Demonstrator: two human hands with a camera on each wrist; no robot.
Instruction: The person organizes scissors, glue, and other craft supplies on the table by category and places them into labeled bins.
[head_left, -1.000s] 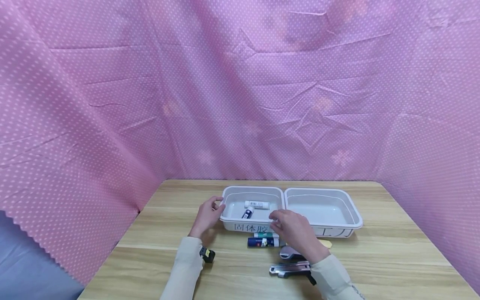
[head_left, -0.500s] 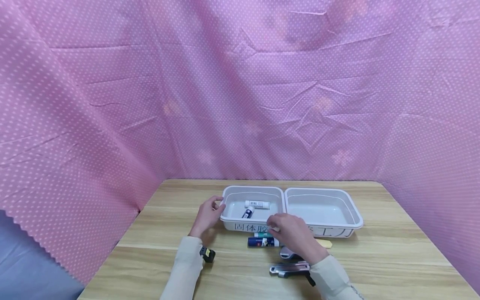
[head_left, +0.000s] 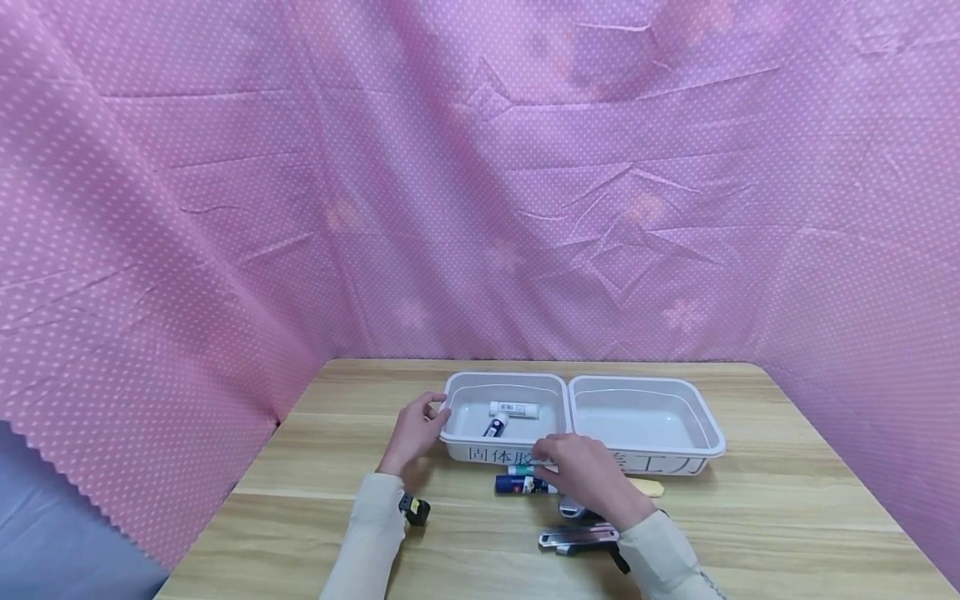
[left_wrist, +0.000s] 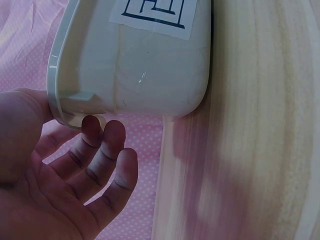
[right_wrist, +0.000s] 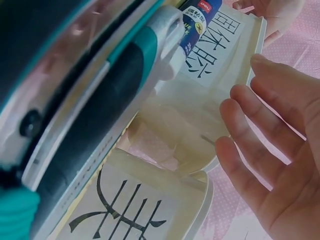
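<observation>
navy plastic glue stick lay on the table before the white l tray; prob. light, stiff, slippery-smooth, best pinched mid-barrel. r grip hovered by it, loosely spread, nothing visibly held; l grip pinched that tray's l edge.

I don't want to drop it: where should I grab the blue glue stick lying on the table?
Pinch the blue glue stick across its left end, coming from above, I'd say. It lies on its side, pointing left and right, and that end pokes out a little past the green stick just behind it.
</observation>
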